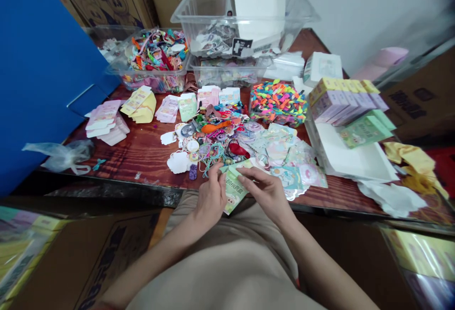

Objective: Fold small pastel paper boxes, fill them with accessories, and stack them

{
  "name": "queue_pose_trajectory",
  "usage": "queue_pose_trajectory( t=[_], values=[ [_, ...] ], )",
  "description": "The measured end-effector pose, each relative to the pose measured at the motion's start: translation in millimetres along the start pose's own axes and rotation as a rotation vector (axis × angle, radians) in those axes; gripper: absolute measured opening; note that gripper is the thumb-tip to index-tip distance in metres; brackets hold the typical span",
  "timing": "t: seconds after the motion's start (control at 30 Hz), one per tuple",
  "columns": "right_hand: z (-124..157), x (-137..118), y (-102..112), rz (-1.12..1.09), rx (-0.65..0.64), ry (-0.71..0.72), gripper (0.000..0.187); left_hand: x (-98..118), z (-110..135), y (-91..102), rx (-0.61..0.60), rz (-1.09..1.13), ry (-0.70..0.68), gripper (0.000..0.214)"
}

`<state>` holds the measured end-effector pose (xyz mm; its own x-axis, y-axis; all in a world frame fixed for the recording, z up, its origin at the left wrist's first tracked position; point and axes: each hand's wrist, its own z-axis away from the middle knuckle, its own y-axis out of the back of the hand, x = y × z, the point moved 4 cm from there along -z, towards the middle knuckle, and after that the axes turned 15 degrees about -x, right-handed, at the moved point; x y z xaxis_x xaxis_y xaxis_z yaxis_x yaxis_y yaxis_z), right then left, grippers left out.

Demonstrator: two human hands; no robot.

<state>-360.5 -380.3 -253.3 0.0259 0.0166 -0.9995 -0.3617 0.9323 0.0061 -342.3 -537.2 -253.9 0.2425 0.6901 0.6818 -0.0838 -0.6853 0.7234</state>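
Observation:
Both my hands hold a small green printed carton (234,190) at the table's near edge, above my lap. My left hand (210,196) grips its left side with fingers curled. My right hand (267,190) pinches its top right flap. Just beyond them lies a heap of small trinkets (216,134): hair ties, cords, badges and white tags. Clear packets with printed cards (284,158) lie to the right of the heap.
Flat cartons in pink (104,121), yellow (140,104) and green lie in stacks on the wooden table (142,151). Clear bins (156,59) of coloured items stand behind. A box of bright clips (277,101), a tray of assembled cartons (350,99), a blue board (39,63).

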Motion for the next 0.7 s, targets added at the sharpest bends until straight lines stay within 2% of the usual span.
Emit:
queue_pose_trajectory(
  t=[0.07, 0.13, 0.23, 0.4, 0.47, 0.6, 0.7],
  values=[
    [-1, 2, 3, -0.019, 0.003, -0.033, 0.029, 0, 0, -0.2, -0.022, 0.009, 0.001, 0.03],
    [-2, 0, 5, 0.024, -0.058, -0.03, 0.03, 1, 0, 0.5, -0.045, 0.033, -0.003, 0.033],
    [-3, -5, 7, 0.087, -0.157, -0.007, 0.03, 2, 0, 1.2, -0.077, 0.086, -0.003, 0.036],
    [1, -6, 7, 0.141, -0.207, 0.076, 0.033, 3, -3, 1.4, -0.078, 0.164, 0.001, 0.041],
    [5, -2, 2, 0.126, -0.203, 0.086, 0.035, 3, -5, 2.1, -0.068, 0.192, -0.025, 0.042],
    [16, 6, -9, 0.049, -0.115, 0.001, 0.044, 3, -7, 3.5, -0.044, 0.207, -0.026, 0.035],
    [21, 1, -18, 0.044, -0.099, 0.014, 0.039, 3, -8, 3.2, 0.006, 0.226, -0.007, 0.029]
  ],
)
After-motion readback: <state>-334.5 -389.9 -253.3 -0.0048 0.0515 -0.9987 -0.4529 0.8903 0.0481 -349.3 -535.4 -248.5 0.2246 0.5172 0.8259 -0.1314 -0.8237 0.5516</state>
